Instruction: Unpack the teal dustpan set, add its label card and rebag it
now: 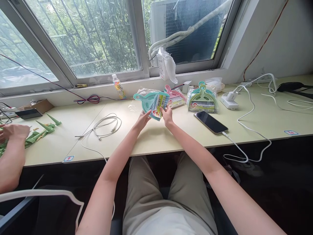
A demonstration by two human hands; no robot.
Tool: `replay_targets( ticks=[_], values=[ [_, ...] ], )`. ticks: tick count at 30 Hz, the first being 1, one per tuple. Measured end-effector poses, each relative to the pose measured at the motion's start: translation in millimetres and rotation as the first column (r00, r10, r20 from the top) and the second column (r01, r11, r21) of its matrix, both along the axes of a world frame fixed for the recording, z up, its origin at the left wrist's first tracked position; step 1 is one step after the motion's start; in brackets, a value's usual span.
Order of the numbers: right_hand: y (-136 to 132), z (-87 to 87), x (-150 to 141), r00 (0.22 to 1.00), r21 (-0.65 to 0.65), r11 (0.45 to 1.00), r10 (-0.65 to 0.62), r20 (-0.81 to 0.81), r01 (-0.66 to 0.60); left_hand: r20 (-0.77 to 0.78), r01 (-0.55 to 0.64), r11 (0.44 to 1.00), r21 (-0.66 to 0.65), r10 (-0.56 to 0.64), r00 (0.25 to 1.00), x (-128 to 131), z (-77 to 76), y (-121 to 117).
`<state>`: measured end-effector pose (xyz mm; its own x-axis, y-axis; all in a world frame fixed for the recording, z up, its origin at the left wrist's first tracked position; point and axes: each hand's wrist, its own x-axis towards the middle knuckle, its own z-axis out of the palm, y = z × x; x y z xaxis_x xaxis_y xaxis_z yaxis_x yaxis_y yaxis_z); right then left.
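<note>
There are at least three dustpan sets [146, 101], two desk stickers [68, 158] and one bottle [118, 86].

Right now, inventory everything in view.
Dustpan set: 1, turquoise, both hands
Second set: 1, pink, behind
Third set: 1, green, right
Phone: 1, black, right
Adapter: 1, white, right
Charging cable: 1, white, right
Bottle: 1, yellow, windowside
Packet: 1, white, windowside
Coiled cable: 1, whitish, left
Wire: 1, reddish, windowside
Box: 1, brown, left
Green pieces: several, green, left
Desk: 1, yellowish, front
Outdoor unit: 1, whitish, outside
Co-worker's hand: 1+, bare, left
Left hand: 1, bare, centre
Right hand: 1, bare, centre
</note>
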<state>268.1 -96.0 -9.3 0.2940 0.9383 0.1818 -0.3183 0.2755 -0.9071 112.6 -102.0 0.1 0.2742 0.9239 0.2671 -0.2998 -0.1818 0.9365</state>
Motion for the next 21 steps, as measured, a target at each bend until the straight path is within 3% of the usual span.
replay_targets(
  ticks=[3,6,12,16,21],
  values=[
    [-1,-0.5,0,0.996,-0.013,0.995,-0.094,0.010,0.094,-0.026,0.085,0.996,-0.032,-0.086,0.996,15,-5.8,-3],
    [-2,0.5,0,0.994,-0.018,0.994,-0.110,0.006,0.110,-0.027,0.113,0.993,-0.024,-0.114,0.993,20,-7.9,-4],
    [-2,9.6,0,0.989,-0.094,0.991,0.084,-0.125,-0.096,-0.081,-0.084,0.996,0.009,0.085,0.993,12,-10.9,2],
    [2,14.5,7,0.974,-0.214,0.966,0.099,-0.205,-0.143,-0.155,-0.175,0.979,0.102,0.189,0.970,13,-16.7,9],
    [9,13.1,18,0.955,-0.128,0.979,0.122,-0.271,-0.161,-0.256,-0.198,0.955,0.219,0.252,0.933,16,-17.9,8]
  ],
)
